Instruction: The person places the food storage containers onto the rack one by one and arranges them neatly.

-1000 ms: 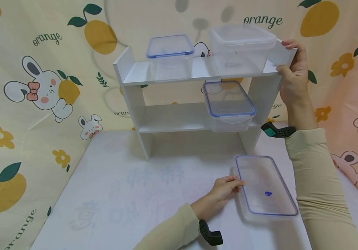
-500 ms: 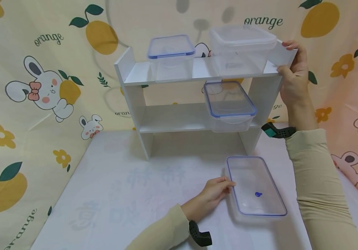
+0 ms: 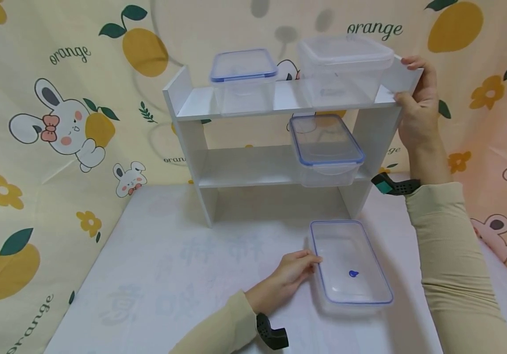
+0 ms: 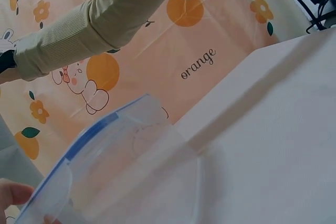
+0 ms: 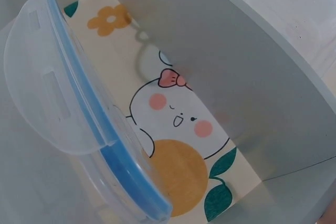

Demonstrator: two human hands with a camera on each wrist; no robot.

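My left hand (image 3: 285, 276) pinches the left rim of a clear plastic food container (image 3: 346, 246) with a blue-edged lid, thumb on top. A small blue mark (image 3: 353, 274) shows near the middle of the container, which is low over the white table, in front of the shelf. In the left wrist view the same container (image 4: 142, 177) looks tilted, with fingertips (image 4: 14, 192) at its blue rim. My right hand (image 3: 420, 110) grips the upper right side panel of the white shelf rack (image 3: 246, 164); in the right wrist view that hand is almost entirely hidden.
On the top shelf stand a small blue-lidded container (image 3: 244, 81) and a larger clear-lidded one (image 3: 345, 69). Another blue-lidded container (image 3: 327, 147) sits on the middle shelf at the right, jutting past its front edge. A patterned cloth (image 3: 76, 147) hangs behind the table (image 3: 183, 285).
My left hand has drawn the container leftward across the front of the shelf. My right hand has stayed on the side panel.
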